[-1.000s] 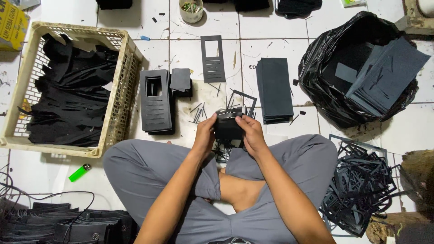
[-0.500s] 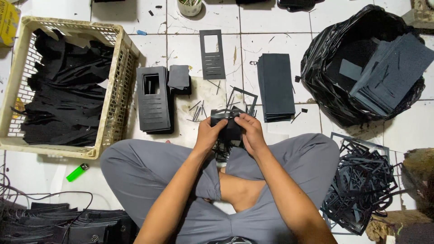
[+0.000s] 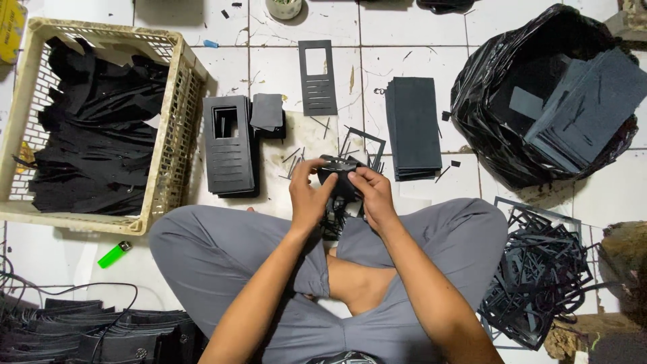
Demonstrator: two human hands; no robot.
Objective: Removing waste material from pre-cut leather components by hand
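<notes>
Compared with a second ago, our hands have stayed above the crossed legs with the same black cut piece (image 3: pixel 339 176) between them; only our view has drifted slightly. We count one cream plastic crate (image 3: pixel 176 128) of black offcuts toward the floor's left edge, one black bag (image 3: pixel 495 114) of dark sheets toward its right edge, two neat stacks between them — the slotted panels (image 3: pixel 230 145) and the plain sheets (image 3: pixel 413 125) — one single slotted panel (image 3: pixel 317 77) farther out, and one green lighter (image 3: pixel 114 254) by our left knee. Our left hand (image 3: pixel 309 195) curls around the piece's left side, thumb on top; our right hand (image 3: pixel 372 195) pinches its right side. Both grips are clamped on the piece, held just above the floor's middle.
</notes>
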